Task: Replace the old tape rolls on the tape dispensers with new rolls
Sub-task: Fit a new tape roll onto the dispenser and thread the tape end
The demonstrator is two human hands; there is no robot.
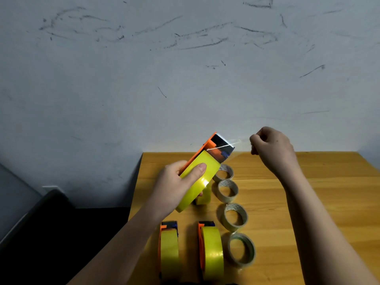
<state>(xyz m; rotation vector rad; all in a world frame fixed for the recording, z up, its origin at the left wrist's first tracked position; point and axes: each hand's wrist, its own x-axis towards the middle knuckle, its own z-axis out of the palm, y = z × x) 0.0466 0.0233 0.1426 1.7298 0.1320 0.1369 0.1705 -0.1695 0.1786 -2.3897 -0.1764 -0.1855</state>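
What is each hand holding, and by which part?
The left hand grips the tape dispenser around its yellow roll, thumb on top. The right hand pinches the loose tape end pulled from it.

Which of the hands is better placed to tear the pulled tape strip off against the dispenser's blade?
Probably the right hand: it pinches the tape strip just beyond the blade end. The left hand is occupied gripping the dispenser and its yellow tape roll.

bare table (308, 192) right of the spent-roll row (232, 204); loaded dispensers (191, 251) front-left
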